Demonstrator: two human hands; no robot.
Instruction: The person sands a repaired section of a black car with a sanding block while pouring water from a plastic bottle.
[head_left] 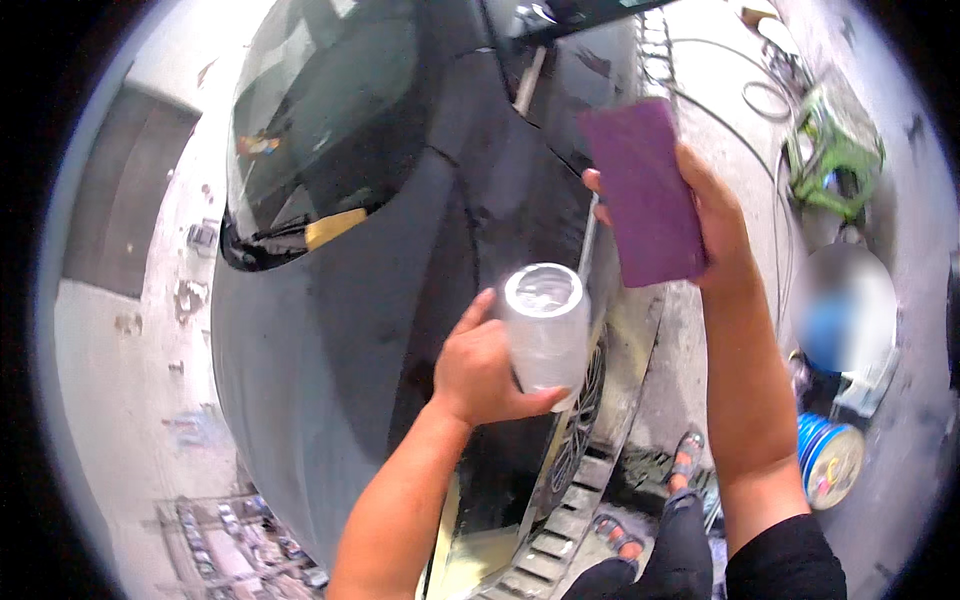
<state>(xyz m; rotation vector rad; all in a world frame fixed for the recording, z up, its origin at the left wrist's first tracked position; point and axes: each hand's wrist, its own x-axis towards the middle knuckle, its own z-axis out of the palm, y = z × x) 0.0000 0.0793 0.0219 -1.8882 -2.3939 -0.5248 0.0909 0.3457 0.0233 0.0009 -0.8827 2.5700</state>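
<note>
at the far left a pale, stained wall [120,330] runs down the view, with a dark doorway [125,190] set into it near the top. next to it comes the dark grey car [330,330], seen from above: its windscreen [320,120] lies toward the top left, with a yellow patch [335,228] at the lower edge of the glass, and the bonnet spreads down the middle of the view.

the person's left hand [480,370] comes up from the lower edge over the bonnet. its fingers are curled around a clear plastic jar [545,330], the thumb wrapped under its near side, so the jar is gripped upright-ish with its round end facing the camera, held in the air above the car's side. below and just right of the jar a wheel [575,430] of the car shows, beside a ridged metal strip [560,530] on the ground.

further right the right hand [710,215] is raised higher. it pinches a flat purple pad [645,190] between thumb and fingers along the pad's right edge; the pad stands nearly upright over the car's side, well apart from the jar.

low down, the person's sandalled feet [650,500] stand on wet ground. at the far right are a green stool [835,150], coiled cables [760,95] and a blue and white drum [830,460] lying near the edge.
</note>
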